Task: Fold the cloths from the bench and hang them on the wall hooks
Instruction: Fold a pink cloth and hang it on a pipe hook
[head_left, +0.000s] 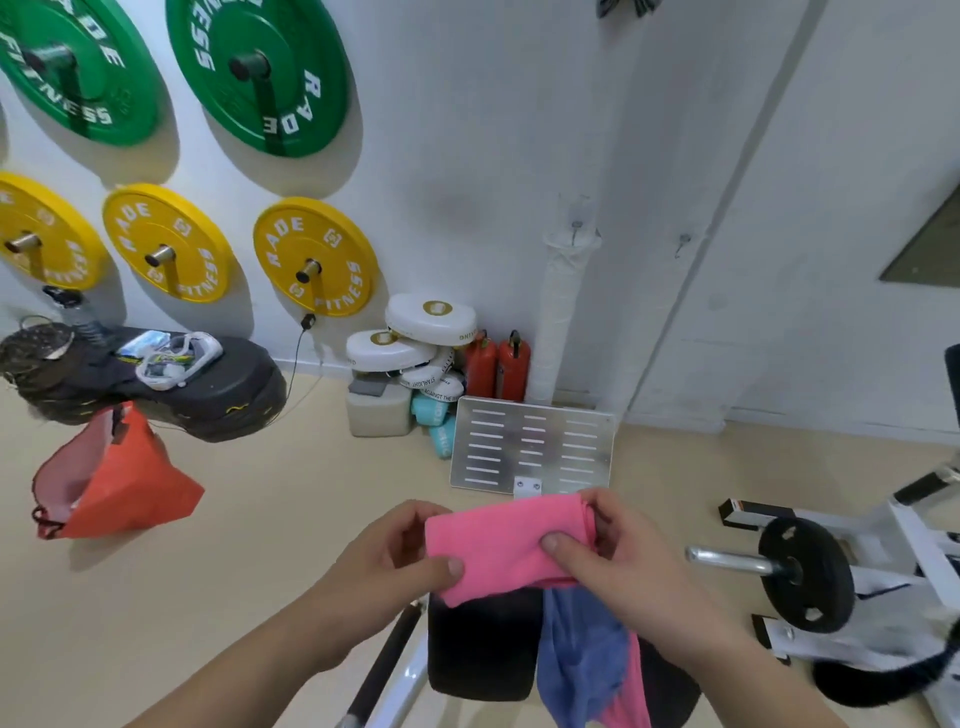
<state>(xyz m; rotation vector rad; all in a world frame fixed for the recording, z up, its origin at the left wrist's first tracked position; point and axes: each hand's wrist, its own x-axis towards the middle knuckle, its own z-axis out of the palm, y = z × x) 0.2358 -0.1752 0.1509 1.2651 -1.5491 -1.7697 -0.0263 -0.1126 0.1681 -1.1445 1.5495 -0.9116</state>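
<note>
A folded pink cloth (498, 545) is held in the air between both hands above the black padded bench (480, 649). My left hand (395, 556) pinches its left edge and my right hand (608, 551) grips its right edge. Below them a blue cloth (582, 660) and another pink cloth (636, 691) lie draped over the bench. Two small wall hooks are on the white wall ahead, the left hook (575, 228) and the right hook (684, 241), both bare.
Green and yellow weight plates (314, 257) hang on the left wall. White pads, red extinguishers (498, 366) and a metal footplate (532, 447) stand ahead on the floor. A black platform with an orange bag (119, 483) is left; a barbell plate (805, 571) on a white frame is right.
</note>
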